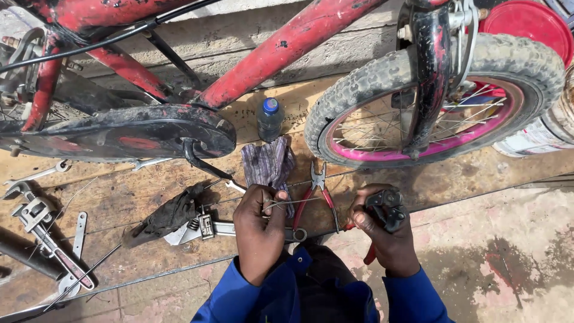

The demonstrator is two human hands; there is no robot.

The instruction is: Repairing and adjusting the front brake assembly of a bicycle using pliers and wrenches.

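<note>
The left hand (258,230) pinches a thin steel cable (293,203) between thumb and fingertips, close to the body. The right hand (382,236) is closed around a small black brake-lever part (387,209), and the cable runs across the gap from one hand toward the other. Whether the cable end already sits inside the part I cannot tell.

The wire is thin and springy, so it could well slip out of the pinch and whip away, or its end could fray and then refuse to enter a small hole (a frayed strand would also prick a finger).

Just beyond the hands, red-handled pliers (317,197) lie on the wooden board (119,197), their handles under the cable. A sideways tug on the wire may snag them and drag them along. An adjustable wrench (218,228) and a dark rag (167,216) lie to the left, a striped cloth (269,162) just beyond.

Farther off stands a small bottle with a blue cap (269,118), which a swinging cable or elbow might tip. Behind it the red bicycle frame (287,45) and front wheel (430,90) stand close; the wheel could roll if bumped.
</note>
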